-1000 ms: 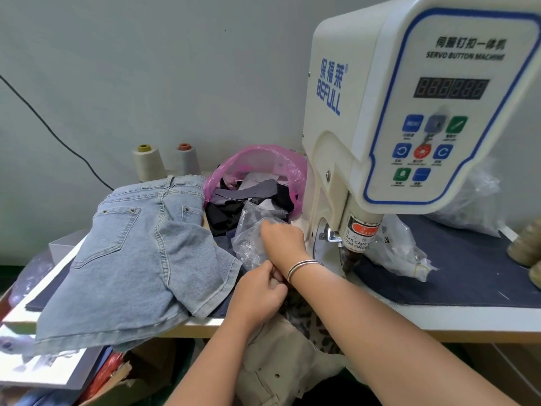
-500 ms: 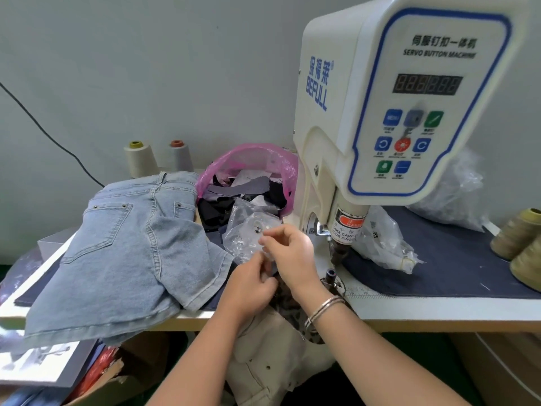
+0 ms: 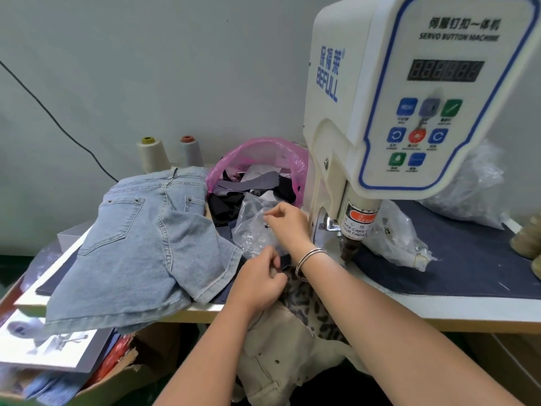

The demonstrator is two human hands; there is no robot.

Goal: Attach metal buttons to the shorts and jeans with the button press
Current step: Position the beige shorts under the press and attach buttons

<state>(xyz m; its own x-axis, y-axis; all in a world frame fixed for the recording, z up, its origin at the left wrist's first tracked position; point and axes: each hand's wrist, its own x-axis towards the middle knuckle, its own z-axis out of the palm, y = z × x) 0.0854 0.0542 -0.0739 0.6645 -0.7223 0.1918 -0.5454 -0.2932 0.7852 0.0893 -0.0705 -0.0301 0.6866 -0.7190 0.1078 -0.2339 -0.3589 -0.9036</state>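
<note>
The right hand [image 3: 288,222], a silver bangle [image 3: 310,257] sitting at its wrist, is pinching the upper edge of a clear plastic bag [image 3: 253,227] with curled fingers. The bag is lying on the table [image 3: 380,310] just left of the button press [image 3: 409,98], and small dark metal buttons [image 3: 265,226] are showing through the film (their number cannot be told). The left hand [image 3: 260,281] is curling in just below the bag, fingertips drawn together at the table's front edge; whether it is gripping anything cannot be told. Light blue denim shorts [image 3: 140,244] are lying spread over the left end of the table, partly overhanging the edge. A beige garment [image 3: 281,356] is hanging below the table edge beneath both forearms, with leopard-print fabric [image 3: 313,306] beside it. A pink bag of fabric scraps [image 3: 263,159] is standing behind the clear bag, and two thread cones [image 3: 169,153] are standing against the wall. The press plunger [image 3: 348,250] is hanging above a dark blue cloth [image 3: 468,259].
</note>
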